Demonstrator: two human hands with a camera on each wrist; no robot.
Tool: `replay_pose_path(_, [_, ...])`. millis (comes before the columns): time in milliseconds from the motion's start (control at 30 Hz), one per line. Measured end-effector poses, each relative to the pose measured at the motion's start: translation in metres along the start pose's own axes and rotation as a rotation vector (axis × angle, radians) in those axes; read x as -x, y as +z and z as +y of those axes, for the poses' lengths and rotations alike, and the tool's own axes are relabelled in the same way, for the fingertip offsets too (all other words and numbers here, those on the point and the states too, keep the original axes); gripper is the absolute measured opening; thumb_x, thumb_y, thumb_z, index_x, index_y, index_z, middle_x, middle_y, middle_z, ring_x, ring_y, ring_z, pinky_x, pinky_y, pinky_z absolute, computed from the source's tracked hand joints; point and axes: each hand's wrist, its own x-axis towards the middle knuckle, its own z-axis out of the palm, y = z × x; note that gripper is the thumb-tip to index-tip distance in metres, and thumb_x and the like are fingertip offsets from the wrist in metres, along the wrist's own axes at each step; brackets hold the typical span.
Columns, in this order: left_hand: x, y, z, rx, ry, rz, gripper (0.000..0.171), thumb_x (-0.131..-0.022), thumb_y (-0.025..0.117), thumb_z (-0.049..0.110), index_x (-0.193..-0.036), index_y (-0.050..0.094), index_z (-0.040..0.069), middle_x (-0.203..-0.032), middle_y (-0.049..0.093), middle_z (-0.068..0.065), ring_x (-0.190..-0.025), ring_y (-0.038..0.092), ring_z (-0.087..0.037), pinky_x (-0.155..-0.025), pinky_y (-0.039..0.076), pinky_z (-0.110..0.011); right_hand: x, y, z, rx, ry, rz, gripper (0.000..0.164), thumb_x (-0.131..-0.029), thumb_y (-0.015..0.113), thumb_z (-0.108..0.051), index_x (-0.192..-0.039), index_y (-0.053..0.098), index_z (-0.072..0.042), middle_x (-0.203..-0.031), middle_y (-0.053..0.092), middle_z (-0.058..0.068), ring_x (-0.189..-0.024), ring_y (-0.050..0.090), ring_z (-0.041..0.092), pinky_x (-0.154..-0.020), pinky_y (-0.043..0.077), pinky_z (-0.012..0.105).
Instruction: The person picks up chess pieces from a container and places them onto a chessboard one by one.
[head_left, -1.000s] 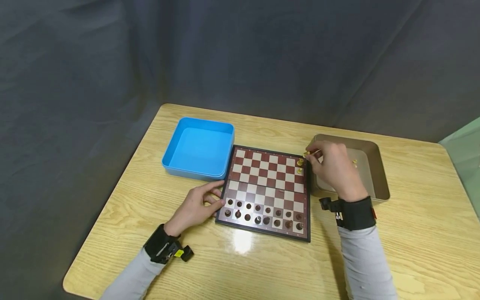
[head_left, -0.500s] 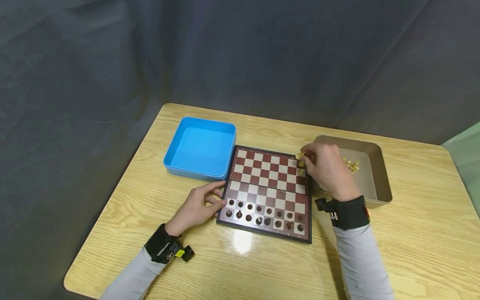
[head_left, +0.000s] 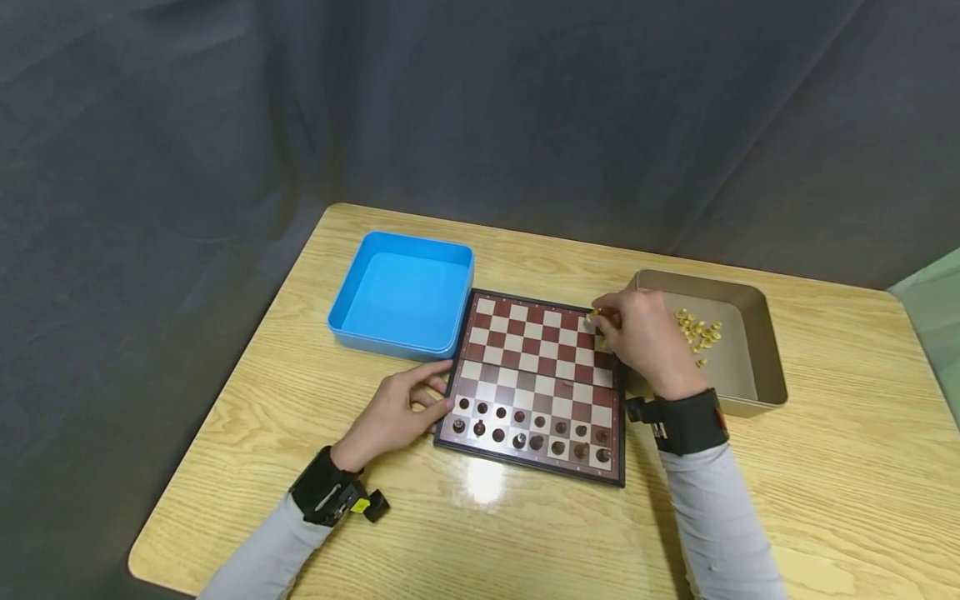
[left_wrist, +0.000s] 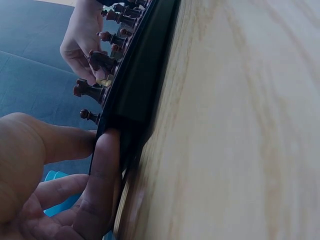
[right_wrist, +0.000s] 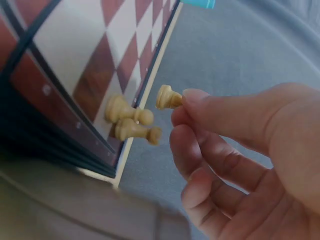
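A chessboard (head_left: 517,362) lies on the table, with two rows of dark chess pieces (head_left: 519,417) along its near side. My left hand (head_left: 393,408) holds the board's left edge, a finger against its side in the left wrist view. My right hand (head_left: 645,337) is over the far right corner. Between thumb and forefinger it pinches a pale yellow chess piece (right_wrist: 169,97), base toward the board and apart from it; the fingers cover its top. A pale pawn (right_wrist: 127,111) and a pale rook (right_wrist: 136,131) stand on squares near that corner.
To the right of the board is a brown tray (head_left: 768,367) with several pale chess pieces (head_left: 701,333) in it, partly behind my right hand. A blue tray (head_left: 401,292) stands at the back left, close by the board. A dark curtain hangs behind the table.
My right hand has moved left from the brown tray's edge to above the board's far corner, carrying the pale chess piece. More pieces in the tray now show. My left hand stays put.
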Motion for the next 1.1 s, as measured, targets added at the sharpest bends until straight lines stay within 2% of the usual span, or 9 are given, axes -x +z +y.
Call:
replay_pose_path(333, [-0.0003,0.0005,0.0003,0.009,-0.003,-0.003,0.061,-0.098,0.075,0.002,-0.155,0.052,0.001,-0.119,0.07,-0.017,-0.084,0.077,-0.019,-0.066,0.067,-0.029,-0.0003,0.0062,0.0005,0.023,0.023,-0.032,0.011,-0.097,0.072,0.001,-0.104,0.08,0.005,-0.091,0.077,0.02,-0.072,0.068,0.026,-0.062,0.057,0.042])
replay_pose_path(767, [-0.0002,0.0002,-0.0006,0.006,0.006,-0.005,0.061,-0.098,0.074,0.001,-0.155,0.052,0.0,-0.118,0.069,-0.017,-0.085,0.077,-0.019,-0.066,0.067,-0.029,-0.0006,0.008,-0.0003,0.032,0.029,-0.043,0.012,-0.097,0.071,0.002,-0.104,0.08,0.005,-0.096,0.078,0.022,-0.079,0.074,0.031,-0.067,0.062,0.049])
replay_pose_path(1100, [-0.0001,0.0,0.0001,0.005,0.005,-0.005,0.061,-0.099,0.074,0.002,-0.155,0.052,0.0,-0.118,0.07,-0.017,-0.085,0.077,-0.019,-0.066,0.067,-0.029,-0.0007,0.008,-0.0008,0.032,0.039,-0.057,0.011,-0.097,0.072,0.001,-0.103,0.081,0.003,-0.095,0.078,0.019,-0.077,0.072,0.027,-0.067,0.061,0.047])
